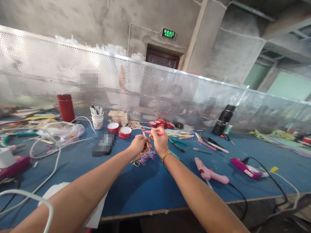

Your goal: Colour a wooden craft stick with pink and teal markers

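My left hand (139, 144) is closed around a thin pale wooden craft stick (147, 144), which points up and away from me. My right hand (159, 141), with a gold bracelet at its wrist, grips a pink marker (158, 133). The marker's tip is close to the stick's upper end; whether they touch I cannot tell. Beneath both hands lies a tangle of multicoloured rubber bands or cords (143, 157) on the blue table (143, 191). Green-handled pliers (178, 144) rest just right of my right hand.
A pink glue gun (211, 173) and a purple power strip (246, 168) with cables lie at right. Red tape rolls (124, 132), a paper cup of pens (97, 120) and a red flask (66, 108) stand toward the perforated metal screen (145, 84). A black bottle (224, 119) leans at right.
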Motion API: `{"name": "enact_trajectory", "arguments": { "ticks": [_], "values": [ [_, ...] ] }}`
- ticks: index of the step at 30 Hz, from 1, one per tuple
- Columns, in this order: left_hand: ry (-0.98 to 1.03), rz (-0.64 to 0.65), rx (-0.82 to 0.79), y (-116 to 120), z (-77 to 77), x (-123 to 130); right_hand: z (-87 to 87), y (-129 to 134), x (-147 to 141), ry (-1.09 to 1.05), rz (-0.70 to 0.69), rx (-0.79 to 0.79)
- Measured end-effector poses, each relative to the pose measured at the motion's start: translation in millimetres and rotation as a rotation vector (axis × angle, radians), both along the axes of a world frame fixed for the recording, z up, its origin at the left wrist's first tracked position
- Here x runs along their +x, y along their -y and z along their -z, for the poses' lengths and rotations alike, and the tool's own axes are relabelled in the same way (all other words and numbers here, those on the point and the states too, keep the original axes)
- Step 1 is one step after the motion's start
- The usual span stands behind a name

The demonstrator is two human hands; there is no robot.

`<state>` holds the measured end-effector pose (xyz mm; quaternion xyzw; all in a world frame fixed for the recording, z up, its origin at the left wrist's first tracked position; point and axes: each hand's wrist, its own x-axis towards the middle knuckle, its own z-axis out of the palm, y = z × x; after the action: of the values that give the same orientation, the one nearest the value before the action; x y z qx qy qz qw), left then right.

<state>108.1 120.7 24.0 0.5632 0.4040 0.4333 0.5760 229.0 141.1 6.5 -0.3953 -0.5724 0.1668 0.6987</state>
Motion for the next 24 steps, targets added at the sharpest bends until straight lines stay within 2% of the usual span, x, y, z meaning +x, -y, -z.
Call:
{"name": "enact_trajectory", "arguments": {
  "ticks": [24],
  "values": [
    [-0.001,-0.005,-0.008,0.8,-1.2,0.5,-0.8,0.6,-0.4,0.006,-0.015,0.005]
  ]
}}
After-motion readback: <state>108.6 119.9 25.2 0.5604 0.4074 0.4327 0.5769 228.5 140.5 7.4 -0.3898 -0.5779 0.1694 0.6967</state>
